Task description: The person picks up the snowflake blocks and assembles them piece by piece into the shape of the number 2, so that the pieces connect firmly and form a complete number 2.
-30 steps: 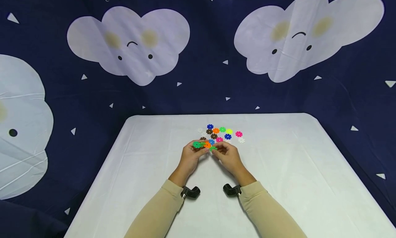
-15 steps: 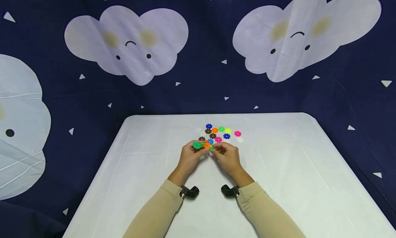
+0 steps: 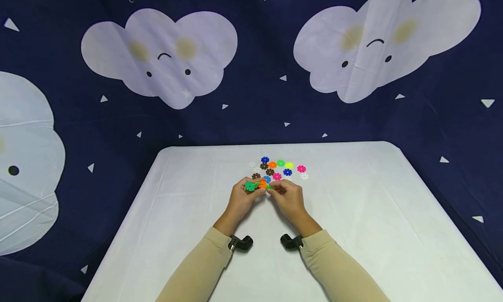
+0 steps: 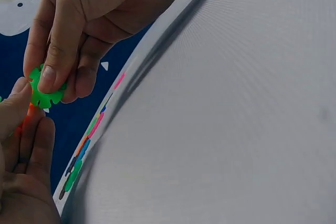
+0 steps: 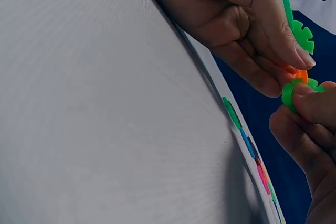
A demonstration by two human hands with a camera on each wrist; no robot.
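My left hand (image 3: 240, 199) holds a short chain of notched plastic discs, pinched by thumb and fingers. In it are a green disc (image 3: 249, 187), a second green disc (image 5: 304, 38) set at an angle to the first, and an orange disc (image 3: 262, 184). Thumb and fingers of my right hand (image 3: 291, 200) pinch another green disc (image 4: 44, 96) against the orange disc's edge. Whether their slots are fully interlocked cannot be told. Both hands are raised above the white table, fingertips close together; fingers partly cover the orange disc.
Loose discs lie just beyond the hands, among them a pink disc (image 3: 301, 169), a yellow disc (image 3: 289, 165), a dark blue disc (image 3: 265, 160) and a brown disc (image 3: 256, 176). The white-covered table (image 3: 353, 232) meets a dark blue cloud-print curtain (image 3: 259, 118) behind.
The green disc in my right hand has turned from showing its face to nearly edge-on and stays at the orange disc. The left end of the chain dips slightly. Both hands hardly move.
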